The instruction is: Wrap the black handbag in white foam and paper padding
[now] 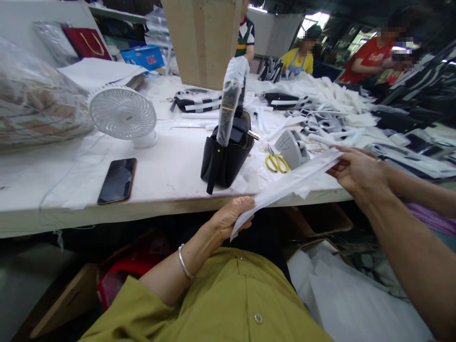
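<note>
Both of my hands hold a long sheet of white tissue paper (288,183), stretched out in front of the table's edge. My left hand (231,216) pinches its lower left end, and my right hand (356,171) grips its upper right end. Just behind the paper, a small black handbag (226,159) stands upright on the white table (171,175), its handle wrapped in clear plastic (231,95). Yellow-handled scissors (277,162) lie to the right of the bag.
A black phone (118,180) and a white desk fan (123,114) sit on the left. A grey tape dispenser (292,148) stands by the scissors. Piles of white paper and striped bags (197,99) cover the far side, where three people work. Cardboard boxes lie under the table.
</note>
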`<state>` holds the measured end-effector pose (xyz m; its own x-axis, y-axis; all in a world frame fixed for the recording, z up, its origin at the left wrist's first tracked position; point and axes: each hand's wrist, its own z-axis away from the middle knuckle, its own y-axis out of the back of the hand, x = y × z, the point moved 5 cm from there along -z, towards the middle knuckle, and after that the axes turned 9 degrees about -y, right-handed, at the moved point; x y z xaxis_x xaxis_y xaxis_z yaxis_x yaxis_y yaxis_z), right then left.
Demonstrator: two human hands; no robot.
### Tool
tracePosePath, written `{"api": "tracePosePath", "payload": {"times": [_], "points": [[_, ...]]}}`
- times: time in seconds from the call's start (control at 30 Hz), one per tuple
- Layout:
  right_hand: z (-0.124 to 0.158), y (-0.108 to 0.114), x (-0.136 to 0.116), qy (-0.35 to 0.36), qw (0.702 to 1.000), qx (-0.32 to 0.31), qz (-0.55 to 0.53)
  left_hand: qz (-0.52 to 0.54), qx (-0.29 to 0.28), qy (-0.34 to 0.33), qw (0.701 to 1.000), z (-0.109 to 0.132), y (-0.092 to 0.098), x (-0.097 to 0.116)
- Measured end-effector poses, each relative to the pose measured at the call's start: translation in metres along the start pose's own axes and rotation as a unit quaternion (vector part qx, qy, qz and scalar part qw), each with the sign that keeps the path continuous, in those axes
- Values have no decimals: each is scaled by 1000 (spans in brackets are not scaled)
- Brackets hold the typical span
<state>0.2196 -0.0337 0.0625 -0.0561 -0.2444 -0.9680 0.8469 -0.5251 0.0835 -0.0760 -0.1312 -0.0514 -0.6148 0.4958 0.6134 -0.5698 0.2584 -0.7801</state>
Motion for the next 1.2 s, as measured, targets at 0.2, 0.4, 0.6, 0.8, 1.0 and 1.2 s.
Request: {"api": "tracePosePath", "payload": {"times": [0.2,0.4,0.6,0.8,1.0,1.2], "points": [[27,14,20,26,998,43,43,13,9,23,1000,0,2,-1],[38,29,26,98,961,82,245,-13,20,19,1000,-1,5,-4],[17,31,53,-4,994,30,106,-35,23,14,999,-5,2,-11],[17,48,80,-117,961,-126,217,-71,43,-25,996,-4,3,8],[53,55,41,74,899,-98,421,-70,52,-32,996,-8,-2,20],[141,-55,34,429,742,-228,462,-72,19,-8,997,-9,-26,17]]}}
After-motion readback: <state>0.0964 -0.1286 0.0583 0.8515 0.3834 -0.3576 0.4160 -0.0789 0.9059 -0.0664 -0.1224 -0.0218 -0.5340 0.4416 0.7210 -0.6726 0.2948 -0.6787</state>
